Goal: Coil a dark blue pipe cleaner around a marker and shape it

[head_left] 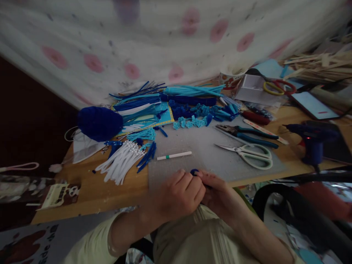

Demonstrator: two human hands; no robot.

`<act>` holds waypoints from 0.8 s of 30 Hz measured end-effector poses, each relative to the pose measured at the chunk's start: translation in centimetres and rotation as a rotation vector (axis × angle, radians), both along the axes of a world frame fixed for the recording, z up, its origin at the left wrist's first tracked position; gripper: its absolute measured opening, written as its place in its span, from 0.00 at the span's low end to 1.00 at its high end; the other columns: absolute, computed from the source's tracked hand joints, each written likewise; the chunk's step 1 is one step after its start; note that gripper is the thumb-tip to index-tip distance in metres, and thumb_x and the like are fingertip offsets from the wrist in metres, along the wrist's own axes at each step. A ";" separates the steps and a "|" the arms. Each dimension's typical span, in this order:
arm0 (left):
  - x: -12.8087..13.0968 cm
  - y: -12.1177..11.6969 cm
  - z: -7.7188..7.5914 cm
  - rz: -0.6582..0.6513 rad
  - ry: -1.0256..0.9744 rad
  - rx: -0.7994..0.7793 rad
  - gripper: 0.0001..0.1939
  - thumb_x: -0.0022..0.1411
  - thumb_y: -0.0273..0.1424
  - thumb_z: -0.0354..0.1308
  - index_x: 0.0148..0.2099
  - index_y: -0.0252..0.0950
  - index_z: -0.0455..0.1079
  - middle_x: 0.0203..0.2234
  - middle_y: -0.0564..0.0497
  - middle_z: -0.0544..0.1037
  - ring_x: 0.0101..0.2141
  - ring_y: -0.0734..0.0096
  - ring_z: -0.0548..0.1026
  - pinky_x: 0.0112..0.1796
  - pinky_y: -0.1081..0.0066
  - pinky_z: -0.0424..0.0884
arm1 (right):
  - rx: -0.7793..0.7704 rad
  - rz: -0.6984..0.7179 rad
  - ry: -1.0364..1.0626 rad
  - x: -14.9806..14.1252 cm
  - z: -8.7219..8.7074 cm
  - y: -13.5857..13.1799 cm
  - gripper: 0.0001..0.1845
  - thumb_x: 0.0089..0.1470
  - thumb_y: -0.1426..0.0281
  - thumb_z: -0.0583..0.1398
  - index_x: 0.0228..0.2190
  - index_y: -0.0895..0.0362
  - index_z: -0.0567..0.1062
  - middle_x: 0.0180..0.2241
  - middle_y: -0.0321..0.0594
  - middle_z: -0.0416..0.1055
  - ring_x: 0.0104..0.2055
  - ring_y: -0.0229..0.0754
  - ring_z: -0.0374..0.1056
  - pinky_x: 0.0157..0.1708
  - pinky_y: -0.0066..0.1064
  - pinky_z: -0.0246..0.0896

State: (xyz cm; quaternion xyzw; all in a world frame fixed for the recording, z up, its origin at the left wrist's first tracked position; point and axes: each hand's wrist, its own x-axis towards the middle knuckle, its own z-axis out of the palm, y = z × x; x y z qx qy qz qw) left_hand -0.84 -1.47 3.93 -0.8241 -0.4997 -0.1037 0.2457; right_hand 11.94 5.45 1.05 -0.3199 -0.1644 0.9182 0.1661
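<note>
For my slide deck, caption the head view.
Left hand and right hand meet at a small blue piece, pale-handled scissors beyond.

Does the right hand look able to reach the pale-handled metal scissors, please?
Probably yes: nothing visible lies between the right hand and scissors, though it seems to hold a small blue piece.

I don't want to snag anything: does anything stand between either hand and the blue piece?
Nothing visible does. The blue piece sits right at the fingers, where the left hand and right hand meet; they may hide more of it. The white stick lies beyond both hands, out of the way.
</note>
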 end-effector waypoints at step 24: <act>-1.1 0.6 -0.9 0.268 -1.489 -0.465 0.04 0.61 0.29 0.61 0.36 0.36 0.69 0.31 0.53 0.75 0.34 0.74 0.74 0.38 0.75 0.69 | 0.945 0.258 -0.070 1.7 -0.2 2.4 0.17 0.59 0.56 0.59 0.28 0.57 0.69 0.23 0.31 0.57 0.25 0.34 0.52 0.24 0.26 0.48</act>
